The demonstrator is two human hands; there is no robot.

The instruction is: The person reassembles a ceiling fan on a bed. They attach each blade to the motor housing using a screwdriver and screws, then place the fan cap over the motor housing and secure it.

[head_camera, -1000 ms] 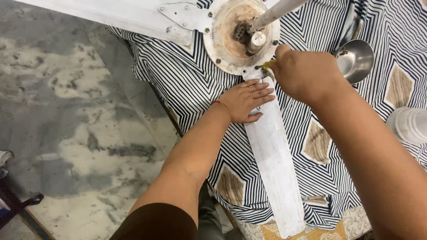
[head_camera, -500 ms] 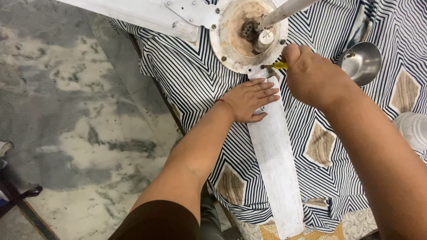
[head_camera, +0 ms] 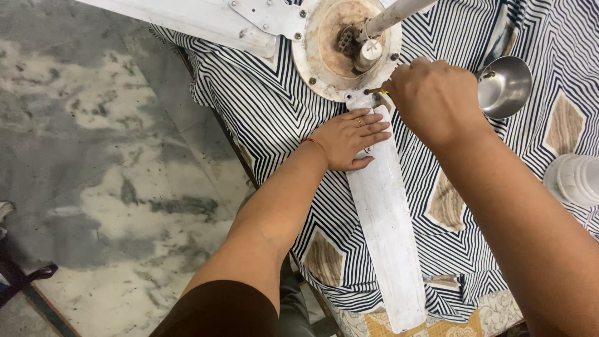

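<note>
A white ceiling fan lies on a striped cloth, its round motor hub rusty in the middle with a white down rod sticking out. One long white blade runs toward me. My left hand presses flat on the blade's inner end, fingers spread, a ring on one finger. My right hand is closed around a yellow-handled screwdriver whose tip points at the blade's bracket beside the hub. Most of the tool is hidden in my fist.
A second white blade stretches off to the upper left. A shiny steel canopy cup sits right of my fist, a white ribbed cover at the right edge. The black-and-white striped cloth covers a bed; grey marble floor lies left.
My right fist turned and slid slightly left, hiding more of the yellow screwdriver. My left hand has stayed flat on the blade.
</note>
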